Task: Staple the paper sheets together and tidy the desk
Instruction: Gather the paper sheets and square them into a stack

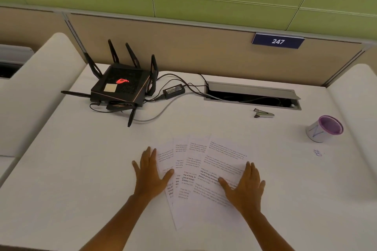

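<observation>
Spreading across the white desk (pixel 81 169), fanned paper sheets (pixel 204 169) lie under the flat, empty left hand (pixel 152 177) and right hand (pixel 244 187), apparently gathering them square before fetching the stapler (pixel 263 113) beyond.

My 2 arms come into view from the bottom edge, both bare from the forearm down; I wear no sleeves that show here. My left hand (pixel 150 175) and my right hand (pixel 243 186) are bare too, with no gloves. I see no ring, watch or band on either wrist or on any finger. Each hand shows 4 fingers and a thumb from the back, the nails too small and blurred for me to tell anything about them.
</observation>
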